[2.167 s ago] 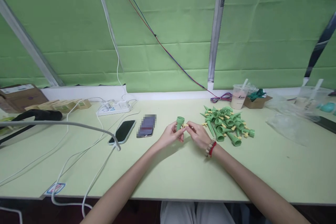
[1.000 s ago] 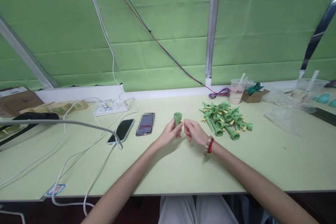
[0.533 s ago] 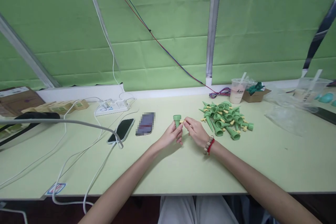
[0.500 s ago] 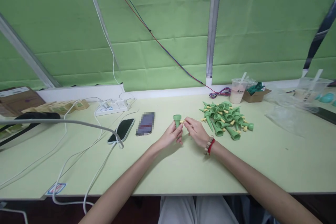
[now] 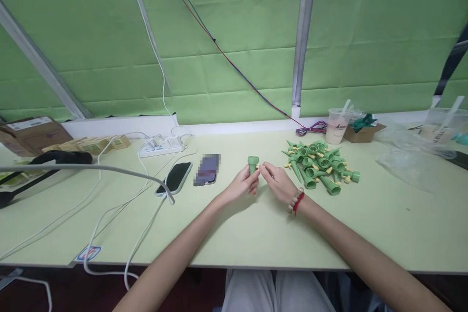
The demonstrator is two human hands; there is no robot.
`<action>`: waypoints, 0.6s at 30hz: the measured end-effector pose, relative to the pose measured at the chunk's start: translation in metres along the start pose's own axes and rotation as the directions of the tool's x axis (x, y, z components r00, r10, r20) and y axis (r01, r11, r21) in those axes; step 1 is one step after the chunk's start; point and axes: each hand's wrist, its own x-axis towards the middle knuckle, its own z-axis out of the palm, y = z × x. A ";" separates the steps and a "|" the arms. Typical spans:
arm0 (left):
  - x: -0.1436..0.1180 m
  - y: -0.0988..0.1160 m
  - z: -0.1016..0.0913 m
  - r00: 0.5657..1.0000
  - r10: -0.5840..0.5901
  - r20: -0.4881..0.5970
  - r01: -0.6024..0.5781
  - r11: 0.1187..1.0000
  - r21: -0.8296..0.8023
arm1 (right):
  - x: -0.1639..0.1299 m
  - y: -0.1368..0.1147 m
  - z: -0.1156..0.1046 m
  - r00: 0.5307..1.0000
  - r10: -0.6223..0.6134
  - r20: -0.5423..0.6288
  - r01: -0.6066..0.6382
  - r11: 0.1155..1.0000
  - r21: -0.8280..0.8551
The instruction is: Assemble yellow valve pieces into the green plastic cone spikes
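Note:
A green plastic plant watering spike stands upright in my left hand, its wide round end up and its lower part hidden by the fingers. From its side juts a small yellow valve. My right hand pinches at this valve, and its fingertips cover most of it. Both hands are held just above the table, close together. Right of them lies a pile of similar green spikes, many with yellow valves fitted.
Two phones, one in a pale case and one blurred, lie to the left near white cables and a power strip. Behind the pile stand a drink cup and a small cardboard box. A plastic bag lies right.
The whole view has shifted slightly, so everything sits a little further right. Both hands keep their hold; less of the yellow valve shows between the fingers.

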 end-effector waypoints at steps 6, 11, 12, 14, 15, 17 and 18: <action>-0.004 0.010 0.003 0.986 -0.093 0.138 0.121 0.971 -0.205 | 0.001 0.005 -0.010 0.959 -0.275 0.064 0.265 0.800 -0.538; -0.002 0.000 0.007 0.990 -0.050 0.128 0.071 0.984 -0.161 | 0.000 0.007 -0.006 0.935 -0.355 -0.017 0.310 0.839 -0.448; -0.002 -0.002 0.008 0.993 -0.033 0.113 0.048 0.989 -0.139 | -0.002 0.005 -0.004 0.936 -0.351 -0.039 0.305 0.860 -0.408; -0.002 -0.003 0.009 0.997 0.001 0.072 0.004 0.997 -0.077 | -0.004 0.000 -0.002 0.947 -0.310 -0.083 0.270 0.909 -0.318; -0.002 -0.003 0.009 0.999 0.017 0.046 -0.015 0.999 -0.035 | -0.005 -0.003 -0.001 0.958 -0.269 -0.101 0.235 0.935 -0.265; -0.003 -0.002 0.008 0.999 0.042 -0.014 -0.041 0.996 0.080 | -0.006 -0.006 0.001 0.983 -0.148 -0.107 0.133 0.982 -0.135; -0.004 -0.002 0.007 0.998 0.055 -0.042 -0.048 0.988 0.149 | -0.006 -0.007 0.002 0.993 -0.081 -0.090 0.076 0.996 -0.055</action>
